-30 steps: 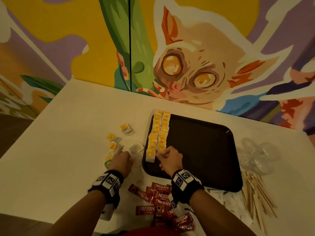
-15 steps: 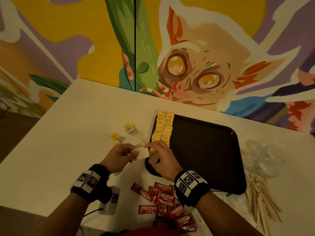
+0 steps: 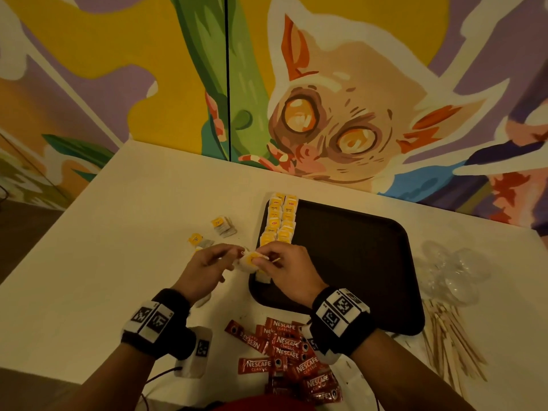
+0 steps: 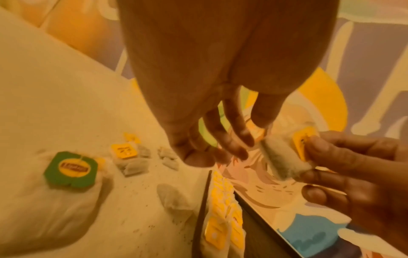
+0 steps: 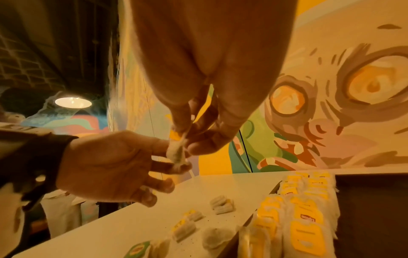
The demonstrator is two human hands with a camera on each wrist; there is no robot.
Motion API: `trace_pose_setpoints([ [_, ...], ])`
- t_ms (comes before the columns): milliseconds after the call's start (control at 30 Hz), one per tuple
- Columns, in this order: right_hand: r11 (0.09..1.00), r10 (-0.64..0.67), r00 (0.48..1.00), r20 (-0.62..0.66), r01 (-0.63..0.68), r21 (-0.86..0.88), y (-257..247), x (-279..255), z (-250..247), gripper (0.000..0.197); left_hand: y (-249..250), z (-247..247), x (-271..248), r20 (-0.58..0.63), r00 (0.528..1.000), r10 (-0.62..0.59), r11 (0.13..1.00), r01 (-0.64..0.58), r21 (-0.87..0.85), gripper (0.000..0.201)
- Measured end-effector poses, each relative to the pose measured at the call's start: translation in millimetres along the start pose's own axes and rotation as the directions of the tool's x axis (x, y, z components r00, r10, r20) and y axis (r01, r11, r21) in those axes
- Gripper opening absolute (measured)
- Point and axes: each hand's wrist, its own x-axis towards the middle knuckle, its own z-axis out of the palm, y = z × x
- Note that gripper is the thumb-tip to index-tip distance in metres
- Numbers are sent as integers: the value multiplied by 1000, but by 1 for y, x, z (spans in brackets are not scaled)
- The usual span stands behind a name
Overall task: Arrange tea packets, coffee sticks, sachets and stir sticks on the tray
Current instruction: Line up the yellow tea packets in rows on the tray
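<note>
Held up between both hands just off the tray's near-left corner, a single tea bag [image 3: 248, 260], white pouch with a yellow tag: left hand [image 3: 204, 271] pinching one end between thumb and forefinger with the other fingers loosely spread, right hand [image 3: 289, 272] pinching the tagged end in its fingertips. Seemingly lifted clear of the table so that tag and string can be straightened before the bag is laid down. On the dark tray [image 3: 355, 262], along its left edge, two tidy columns of tea bags [image 3: 280, 221], tags up and overlapping, likely so that each label reads and the row stays compact; the rest of the tray bare. Still loose on the white table [image 3: 118, 232], a few more tea bags [image 3: 224, 226] left of the tray. Close to the body, red coffee sticks [image 3: 284, 351] in a scattered heap; at the right, wooden stir sticks [image 3: 447, 345] fanned beside clear plastic packaging [image 3: 450, 271], contents unclear. By appearances, tea stage nearly done, coffee and stir sticks not yet begun; sachets not clearly identifiable in any view.
</note>
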Motion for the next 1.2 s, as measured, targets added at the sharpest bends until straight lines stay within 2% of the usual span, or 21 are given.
trace_pose_setpoints([
  [133, 988, 63, 998, -27, -59, 146, -1, -3, -3, 12, 12, 4, -3, -41, 980, 194, 981, -193, 28, 12],
  [233, 975, 80, 997, -23, -74, 208, -4, -4, -4, 11, 17, 6, -2, 17, 950, 312, 941, -312, 131, 12],
  [400, 940, 105, 994, 39, -112, 323, -8, -7, -6, 11, 20, 2, 3, 33, 943, 333, 908, -329, 258, 20],
  [500, 920, 71, 993, 94, -102, 379, -11, -8, -8, 9, 24, 0, 4, 13, 944, 330, 899, -318, 299, 16],
  [700, 899, 75, 995, 59, -93, 428, -12, -7, -10, 9, 30, -1, 2, 1, 938, 347, 893, -331, 304, 13],
  [833, 935, 37, 996, 83, -64, 349, -14, -7, -12, 13, 27, -2, 4, 36, 950, 311, 919, -310, 242, 13],
  [967, 899, -1, 998, 65, -27, 437, -14, -8, -15, 15, 25, -4, 5, 103, 952, 289, 920, -305, 247, 13],
  [1200, 877, 12, 1000, 7, -14, 481, -11, -11, -23, 18, 28, -5, 2, 120, 950, 289, 903, -312, 295, 6],
])
